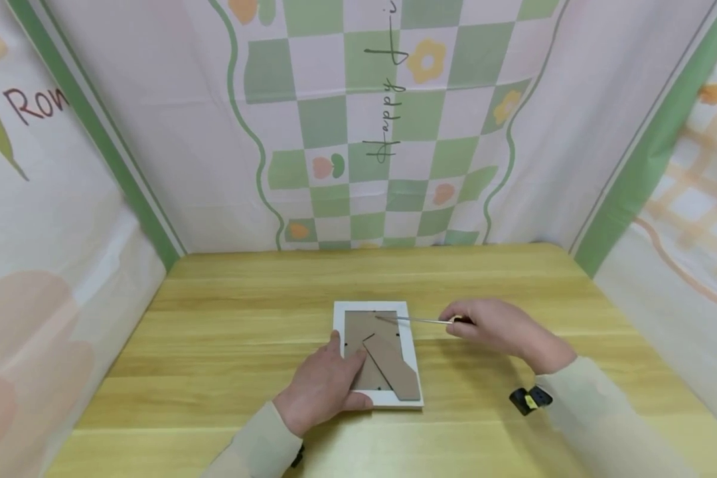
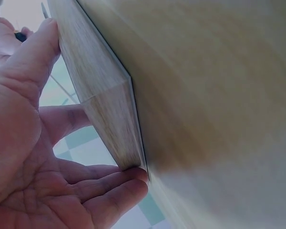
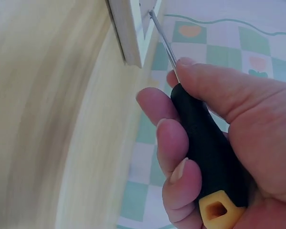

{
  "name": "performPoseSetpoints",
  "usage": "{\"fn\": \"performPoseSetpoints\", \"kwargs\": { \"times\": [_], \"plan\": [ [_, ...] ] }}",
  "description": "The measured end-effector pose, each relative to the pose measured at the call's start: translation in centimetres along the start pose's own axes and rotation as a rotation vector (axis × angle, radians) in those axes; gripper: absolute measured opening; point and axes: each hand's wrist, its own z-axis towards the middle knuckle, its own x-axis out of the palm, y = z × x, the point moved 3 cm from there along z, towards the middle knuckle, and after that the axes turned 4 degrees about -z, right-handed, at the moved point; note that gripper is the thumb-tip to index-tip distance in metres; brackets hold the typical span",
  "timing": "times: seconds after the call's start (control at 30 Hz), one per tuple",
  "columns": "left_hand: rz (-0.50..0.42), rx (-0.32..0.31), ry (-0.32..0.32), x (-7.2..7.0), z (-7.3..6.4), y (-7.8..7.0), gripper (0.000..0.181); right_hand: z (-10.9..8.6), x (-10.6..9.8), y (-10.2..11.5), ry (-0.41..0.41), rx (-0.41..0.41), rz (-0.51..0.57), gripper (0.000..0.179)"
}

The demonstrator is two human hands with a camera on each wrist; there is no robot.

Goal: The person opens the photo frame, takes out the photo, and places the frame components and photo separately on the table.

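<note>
A white picture frame (image 1: 371,398) lies face down on the table, its brown backboard (image 1: 358,326) and folded stand (image 1: 396,372) showing. Small dark tabs sit around the opening. My left hand (image 1: 322,385) grips the frame's near left corner, thumb on the near edge, other fingers along the left side, one finger over the backboard. My right hand (image 1: 502,328) holds a screwdriver (image 3: 205,138) with a black handle and yellow end. Its thin metal shaft (image 1: 421,320) crosses the right rim, and the tip reaches the backboard near the far tab; whether it touches is unclear.
The wood-grain table (image 1: 227,318) extends around the frame. A patterned cloth (image 1: 370,119) hangs behind it, with further cloth sides at left and right. A black strap with a buckle (image 1: 530,400) is by the right sleeve.
</note>
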Motion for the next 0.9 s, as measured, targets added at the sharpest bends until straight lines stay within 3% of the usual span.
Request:
{"fn": "performPoseSetpoints", "kwargs": {
  "times": [0.23,0.53,0.7,0.9],
  "plan": [
    [0.025,0.013,-0.002,0.1,-0.1,0.1,0.087,0.3,0.4,-0.3,-0.042,0.017,0.014,0.012],
    [0.025,0.036,-0.021,0.2,-0.1,0.2,0.085,0.3,-0.3,0.0,-0.126,0.104,-0.113,0.015],
    [0.027,0.032,-0.017,0.1,-0.1,0.2,0.086,0.9,-1.2,0.3,-0.173,0.09,-0.16,0.014],
    [0.016,0.015,0.0,0.1,-0.1,0.2,0.086,2.2,-2.3,-0.1,-0.105,0.092,-0.146,0.012]
  ]
}}
